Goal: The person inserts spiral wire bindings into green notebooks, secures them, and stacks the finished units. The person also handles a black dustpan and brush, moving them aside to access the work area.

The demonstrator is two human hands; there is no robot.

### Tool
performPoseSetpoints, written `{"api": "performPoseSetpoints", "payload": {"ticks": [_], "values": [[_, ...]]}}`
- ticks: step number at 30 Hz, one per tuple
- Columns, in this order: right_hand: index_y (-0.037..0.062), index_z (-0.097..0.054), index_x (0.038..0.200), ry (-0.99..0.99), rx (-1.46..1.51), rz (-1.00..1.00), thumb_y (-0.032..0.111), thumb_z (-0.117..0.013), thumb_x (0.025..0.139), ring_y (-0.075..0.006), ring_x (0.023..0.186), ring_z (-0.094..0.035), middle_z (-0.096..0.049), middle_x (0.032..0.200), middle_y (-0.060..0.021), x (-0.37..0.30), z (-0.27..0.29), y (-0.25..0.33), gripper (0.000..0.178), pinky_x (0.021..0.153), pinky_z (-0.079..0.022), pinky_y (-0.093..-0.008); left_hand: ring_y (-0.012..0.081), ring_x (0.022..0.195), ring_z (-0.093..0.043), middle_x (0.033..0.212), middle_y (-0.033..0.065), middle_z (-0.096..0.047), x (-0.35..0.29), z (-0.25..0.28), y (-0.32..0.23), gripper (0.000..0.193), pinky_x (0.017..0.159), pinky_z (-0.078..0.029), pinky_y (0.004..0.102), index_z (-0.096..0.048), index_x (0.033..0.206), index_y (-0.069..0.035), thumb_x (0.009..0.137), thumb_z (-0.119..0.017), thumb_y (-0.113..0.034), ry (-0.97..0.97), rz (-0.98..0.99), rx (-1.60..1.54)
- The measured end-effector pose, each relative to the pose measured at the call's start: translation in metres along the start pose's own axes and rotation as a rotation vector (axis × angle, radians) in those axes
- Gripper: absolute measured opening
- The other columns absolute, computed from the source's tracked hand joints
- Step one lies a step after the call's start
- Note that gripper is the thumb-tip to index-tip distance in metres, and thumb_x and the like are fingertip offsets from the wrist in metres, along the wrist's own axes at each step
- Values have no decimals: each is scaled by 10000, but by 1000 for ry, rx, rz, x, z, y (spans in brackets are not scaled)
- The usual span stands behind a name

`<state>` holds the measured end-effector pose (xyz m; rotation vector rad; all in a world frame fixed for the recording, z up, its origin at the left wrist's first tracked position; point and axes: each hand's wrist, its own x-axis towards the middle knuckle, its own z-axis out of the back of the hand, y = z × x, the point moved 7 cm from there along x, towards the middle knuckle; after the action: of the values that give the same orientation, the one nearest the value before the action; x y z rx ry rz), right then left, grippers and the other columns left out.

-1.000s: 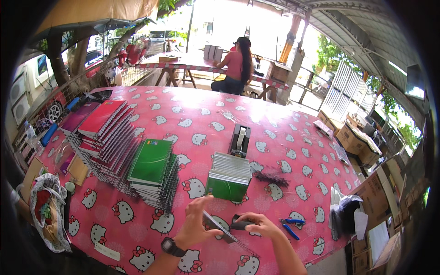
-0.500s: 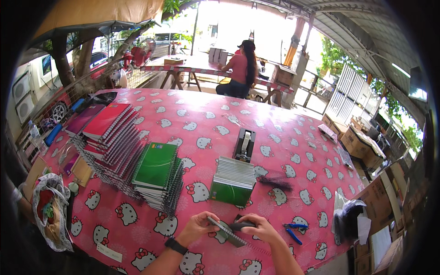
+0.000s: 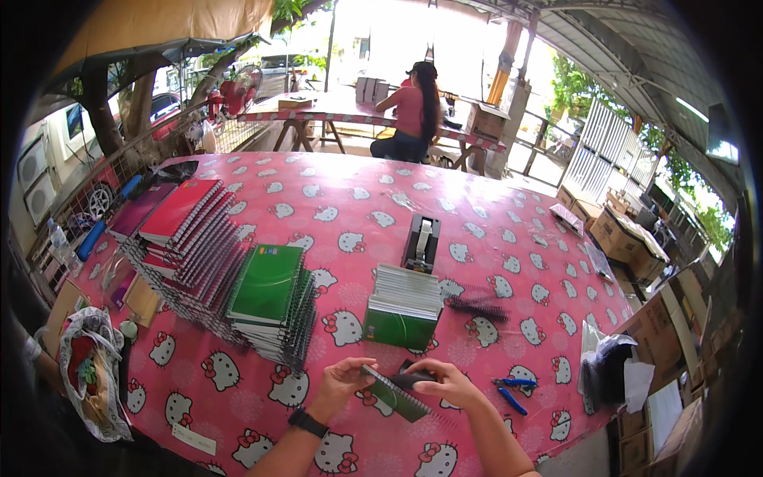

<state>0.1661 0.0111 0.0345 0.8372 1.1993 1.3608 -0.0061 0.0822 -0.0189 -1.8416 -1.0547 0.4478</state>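
Note:
My left hand [image 3: 344, 385], below a wristwatch, pinches the upper left end of a green notebook [image 3: 404, 401]. The notebook is tilted with its spine edge up, and a thin wire coil [image 3: 439, 418] trails from its lower right end. My right hand [image 3: 447, 385] is closed over a dark rounded object [image 3: 408, 377] against the notebook's edge; its kind is unclear. Just beyond the hands stands a block of green-covered notebooks [image 3: 401, 327], page edges up. To the right lie blue-handled pliers [image 3: 513, 391].
Stacks of spiral notebooks, green [image 3: 266, 280] and red [image 3: 181, 211], stand on the left. A black tape dispenser [image 3: 421, 241] sits behind the block, with loose dark coils [image 3: 479, 307] beside it. Cardboard boxes [image 3: 660, 338] line the right. A person [image 3: 413, 115] sits at a far table.
The notebook now shows more of its green cover. My right hand and the dark object have shifted slightly up and left along its edge. The view has moved a little.

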Motion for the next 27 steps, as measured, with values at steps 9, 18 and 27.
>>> {"api": "performPoseSetpoints", "payload": {"ticks": [9,18,27], "values": [[42,-613,1158,104,325,57,383,-727,788,-136,1052,-518,-580,1132,-50,5,-10,-3,516,889,-415,-302,66,890,-590,1018,5,-656,-1,1,-1,313,744,-487,205,-657,1133,-46,843,-616,64,21,-10,111],[72,-638,1113,-561,-667,124,471,-814,638,-357,1193,-462,-503,1296,-199,-22,55,4,645,991,-388,-432,58,845,-566,950,-27,-608,-3,-1,-2,273,718,-475,195,-652,1153,-35,892,-585,9,12,60,205],[63,-571,1202,-426,-459,414,291,-797,715,-320,1147,-506,-535,1220,-178,-48,17,66,583,953,-425,-398,44,776,-542,878,-15,-607,-11,-56,-52,208,672,-439,192,-667,1098,-22,906,-589,-35,-59,-131,458]]}}
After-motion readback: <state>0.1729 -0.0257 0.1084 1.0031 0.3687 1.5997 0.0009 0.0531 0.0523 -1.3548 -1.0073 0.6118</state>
